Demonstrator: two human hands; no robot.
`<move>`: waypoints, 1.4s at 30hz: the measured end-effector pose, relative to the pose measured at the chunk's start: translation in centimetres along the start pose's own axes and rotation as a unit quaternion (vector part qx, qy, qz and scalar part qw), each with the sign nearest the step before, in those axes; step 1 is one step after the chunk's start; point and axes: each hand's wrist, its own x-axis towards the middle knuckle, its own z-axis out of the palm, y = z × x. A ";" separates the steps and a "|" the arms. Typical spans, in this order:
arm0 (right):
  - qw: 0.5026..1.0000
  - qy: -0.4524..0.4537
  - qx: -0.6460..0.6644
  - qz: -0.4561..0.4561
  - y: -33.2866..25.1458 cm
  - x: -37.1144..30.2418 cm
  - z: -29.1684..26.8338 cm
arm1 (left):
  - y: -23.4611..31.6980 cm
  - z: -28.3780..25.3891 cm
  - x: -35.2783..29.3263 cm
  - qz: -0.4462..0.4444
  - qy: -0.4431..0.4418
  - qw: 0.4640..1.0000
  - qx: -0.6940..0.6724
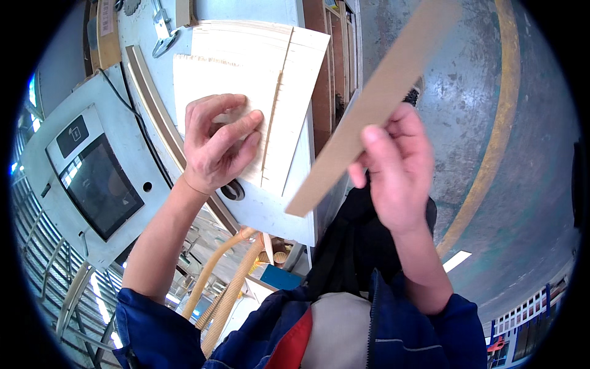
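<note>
My right hand (399,163) pinches a long, flat brown strip (375,92) between thumb and fingers. The strip is held up at a slant over the table's right edge, its far end blurred. It looks like fibreboard or cardboard; I cannot tell which. My left hand (218,138) rests on pale thin wooden sheets (209,74), its fingers bent and apart, fingertips touching the wood. Beside those fingertips a dark, narrow line (272,123) runs lengthwise between the left sheets and a pale wooden piece (295,111) on the right. One sheet's far edge is ragged.
The light grey table (270,218) carries the sheets. Along its left side run a long rail (153,101) and a black cable. A control panel with a dark screen (101,184) stands left. A metal clamp-like tool (163,31) lies at the back. Ribbed hoses (230,295) hang below; a yellow-lined floor (491,154) lies right.
</note>
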 end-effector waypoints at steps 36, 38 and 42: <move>0.533 -0.453 -0.507 -0.504 -3.6 7.3 0.8 | 0.6 -3.8 6.0 -0.104 -0.159 0.982 0.007; 0.466 -0.462 -0.520 -0.547 -3.1 8.8 1.5 | 1.7 -4.1 6.2 -0.120 -0.156 0.979 0.053; 0.387 -0.504 -0.565 -0.527 -3.0 10.2 2.8 | 1.9 -4.1 5.9 -0.163 -0.151 0.973 0.056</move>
